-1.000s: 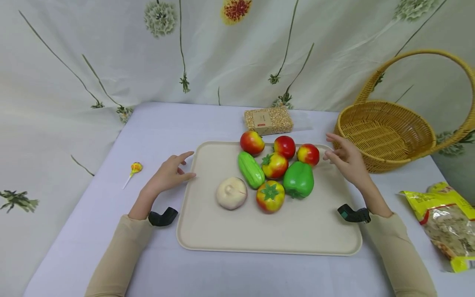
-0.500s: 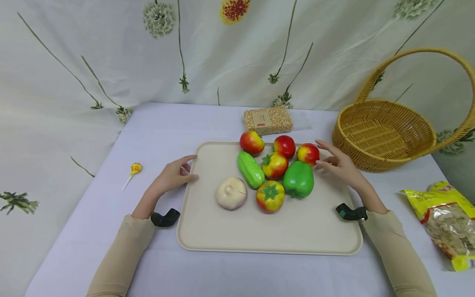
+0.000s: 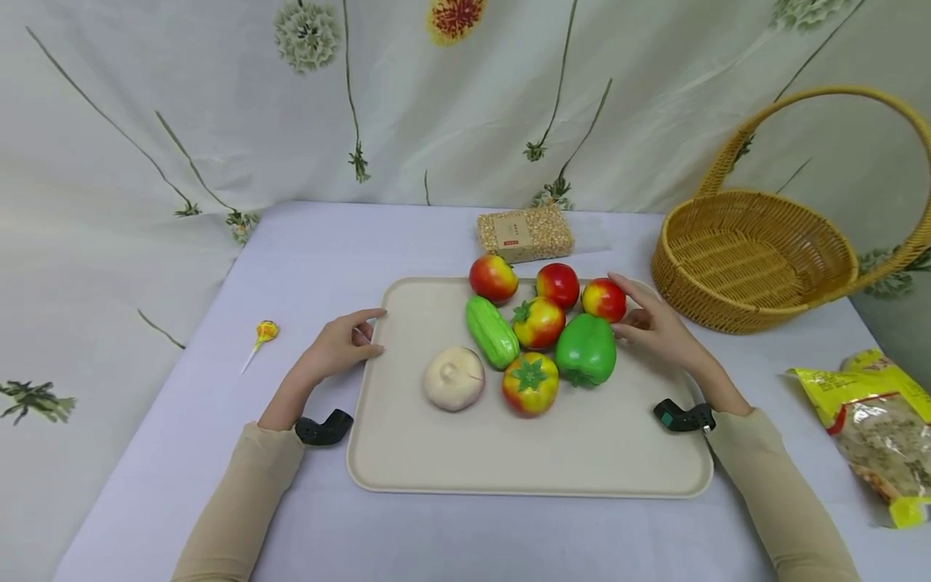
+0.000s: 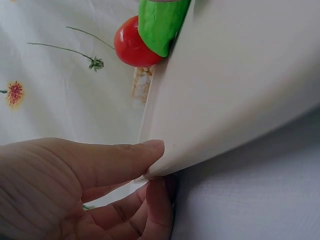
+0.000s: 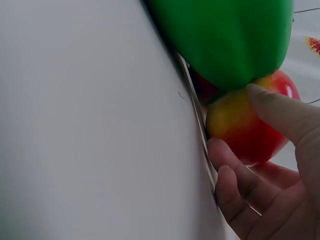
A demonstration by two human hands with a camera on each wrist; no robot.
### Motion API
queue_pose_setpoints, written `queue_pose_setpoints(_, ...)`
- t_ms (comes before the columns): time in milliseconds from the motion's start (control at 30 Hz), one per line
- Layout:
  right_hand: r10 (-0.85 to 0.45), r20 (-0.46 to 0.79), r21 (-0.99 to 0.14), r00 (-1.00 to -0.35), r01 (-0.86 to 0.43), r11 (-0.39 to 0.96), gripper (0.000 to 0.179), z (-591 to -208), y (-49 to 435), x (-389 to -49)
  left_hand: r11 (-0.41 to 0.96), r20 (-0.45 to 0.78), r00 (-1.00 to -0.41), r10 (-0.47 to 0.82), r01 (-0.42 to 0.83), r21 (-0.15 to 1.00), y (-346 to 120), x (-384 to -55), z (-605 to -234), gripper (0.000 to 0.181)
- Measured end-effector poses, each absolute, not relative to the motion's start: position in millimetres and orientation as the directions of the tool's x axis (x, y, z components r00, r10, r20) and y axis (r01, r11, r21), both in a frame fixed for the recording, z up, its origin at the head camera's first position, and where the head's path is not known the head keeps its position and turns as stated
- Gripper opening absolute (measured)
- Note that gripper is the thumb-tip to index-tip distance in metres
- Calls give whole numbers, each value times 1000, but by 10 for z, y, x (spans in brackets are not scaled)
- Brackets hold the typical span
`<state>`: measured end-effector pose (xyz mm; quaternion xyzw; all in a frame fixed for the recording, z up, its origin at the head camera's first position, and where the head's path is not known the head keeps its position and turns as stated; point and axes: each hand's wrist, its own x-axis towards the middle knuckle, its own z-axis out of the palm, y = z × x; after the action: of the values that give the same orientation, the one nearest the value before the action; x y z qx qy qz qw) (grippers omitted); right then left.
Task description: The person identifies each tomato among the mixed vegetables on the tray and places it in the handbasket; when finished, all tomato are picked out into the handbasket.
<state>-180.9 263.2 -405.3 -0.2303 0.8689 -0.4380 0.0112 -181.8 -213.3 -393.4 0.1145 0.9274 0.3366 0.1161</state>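
At the tray's left edge, my left hand (image 3: pixel 338 347) pinches the rim of the beige tray (image 3: pixel 582 453); the left wrist view shows the thumb (image 4: pixel 150 146) on top and fingers beneath. My right hand (image 3: pixel 663 330) grips a small red and yellow apple (image 3: pixel 602 299) at the tray's upper right. In the right wrist view its thumb lies against the apple (image 5: pixel 245 132) near the green bell pepper (image 5: pixel 230 35), with fingers curled at the far side. Also on the tray are a cucumber (image 3: pixel 492 333), a white bulb (image 3: pixel 454 379) and several more red-yellow fruits.
A wicker basket (image 3: pixel 742 311) with a tall handle stands behind the right hand. A yellow snack bag (image 3: pixel 883 444) lies at the right. Behind the tray is a bag of corn kernels (image 3: pixel 534 233); a lollipop (image 3: pixel 266 331) lies at the left.
My right hand has moved left from beside the basket to the small apple and closed round it. The left hand has moved slightly right and closed on the tray's rim.
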Motion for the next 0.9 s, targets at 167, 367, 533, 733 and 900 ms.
queue_pose_setpoints(167,-383,190,-722,-904,-393,570,70,-4067,2617,-1825,744,-141,-947,290,130,655,-2133,-1818,-3932,57)
queue_pose_setpoints(367,-357,236,-687,-904,-415,597,66,-4098,2608,-1836,743,-150,-945,290,123,658,-2123,-1812,-3920,57)
queue_pose_setpoints(533,-349,260,-670,-900,-428,607,66,-4113,2600,-1836,738,-154,-945,289,118,664,-2118,-1804,-3913,57)
queue_pose_setpoints(733,-321,275,-681,-906,-419,601,66,-4129,2604,-1838,740,-160,-944,287,113,662,-2115,-1806,-3907,57)
queue_pose_setpoints(900,-296,301,-704,-907,-420,572,66,-4087,2609,-1824,740,-149,-944,293,125,661,-2111,-1804,-3910,57)
